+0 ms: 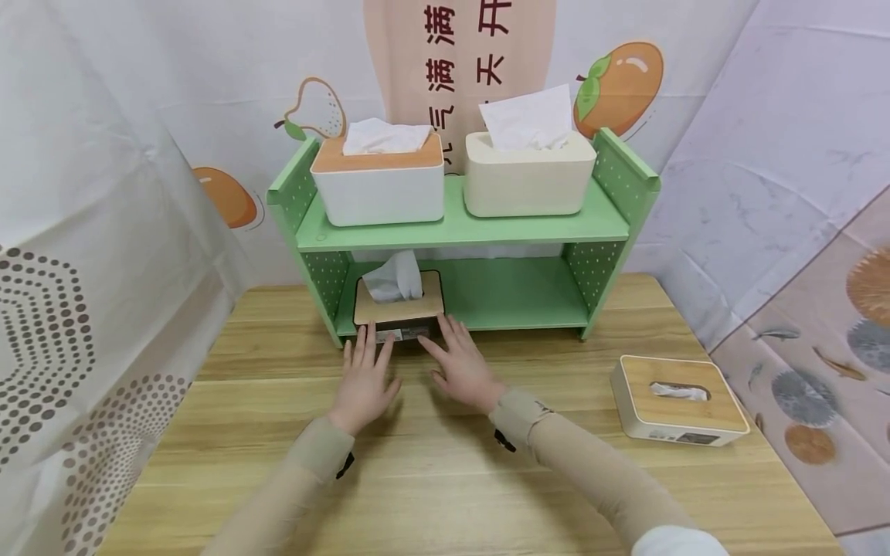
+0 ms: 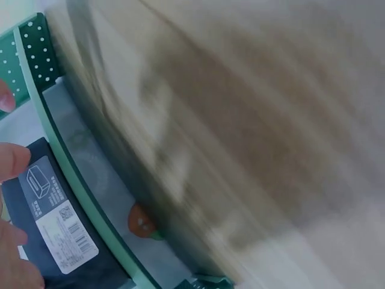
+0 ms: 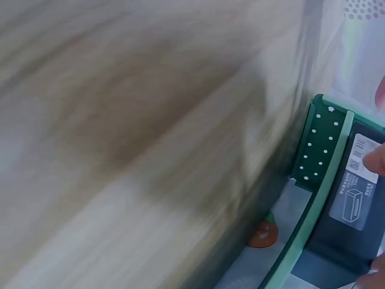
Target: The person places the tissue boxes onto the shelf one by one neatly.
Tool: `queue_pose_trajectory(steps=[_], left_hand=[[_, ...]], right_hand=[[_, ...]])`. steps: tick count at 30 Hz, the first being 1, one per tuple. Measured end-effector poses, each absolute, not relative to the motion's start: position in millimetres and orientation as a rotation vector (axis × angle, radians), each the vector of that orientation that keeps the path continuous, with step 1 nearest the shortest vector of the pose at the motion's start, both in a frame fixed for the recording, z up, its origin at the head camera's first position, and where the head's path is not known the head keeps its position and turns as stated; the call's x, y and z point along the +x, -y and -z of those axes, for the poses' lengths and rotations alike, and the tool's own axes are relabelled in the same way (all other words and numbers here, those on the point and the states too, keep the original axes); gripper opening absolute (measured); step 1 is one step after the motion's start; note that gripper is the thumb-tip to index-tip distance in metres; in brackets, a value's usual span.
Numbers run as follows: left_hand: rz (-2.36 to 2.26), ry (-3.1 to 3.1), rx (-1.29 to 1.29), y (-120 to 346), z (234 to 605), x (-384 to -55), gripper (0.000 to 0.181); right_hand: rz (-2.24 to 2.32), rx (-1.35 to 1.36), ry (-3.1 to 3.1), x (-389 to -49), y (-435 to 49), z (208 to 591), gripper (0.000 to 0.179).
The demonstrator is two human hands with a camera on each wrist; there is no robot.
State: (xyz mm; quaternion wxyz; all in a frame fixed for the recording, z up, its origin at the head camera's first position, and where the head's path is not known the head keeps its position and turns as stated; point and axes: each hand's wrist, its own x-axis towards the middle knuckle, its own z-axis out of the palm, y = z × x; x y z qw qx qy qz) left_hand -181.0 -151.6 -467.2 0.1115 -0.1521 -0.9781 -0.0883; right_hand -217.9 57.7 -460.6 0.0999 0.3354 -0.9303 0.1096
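A black tissue box with a light wooden lid sits at the left of the green rack's lower shelf, a grey-white tissue standing out of its slot. My left hand has straight, spread fingers at the box's front left. At its front right corner, my right hand reaches in with outstretched fingers. The left wrist view shows the box's dark face with a white barcode label beside my fingers. That label appears by a fingertip in the right wrist view too.
On the upper shelf stand a white tissue box with a wooden lid and a cream one, tissues showing. Another wooden-lidded box lies on the wooden table at right. Printed curtains surround the table.
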Motion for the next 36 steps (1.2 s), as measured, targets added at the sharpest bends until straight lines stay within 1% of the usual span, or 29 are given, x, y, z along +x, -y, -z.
queue_pose_trajectory(steps=[9, 19, 29, 36], left_hand=[[0.233, 2.947, -0.337, 159, 453, -197, 0.071], [0.238, 3.044, -0.303, 167, 449, -220, 0.070], [0.211, 3.078, -0.288, 172, 447, -227, 0.069], [0.201, 3.074, -0.292, 172, 448, -226, 0.069]], right_hand=[[-0.324, 0.972, 2.874, -231, -37, 451, 0.071], [-0.314, 0.862, 2.958, -251, -30, 447, 0.067], [-0.244, 0.828, 3.010, -261, -28, 447, 0.069], [-0.270, 0.837, 2.991, -258, -29, 442, 0.068]])
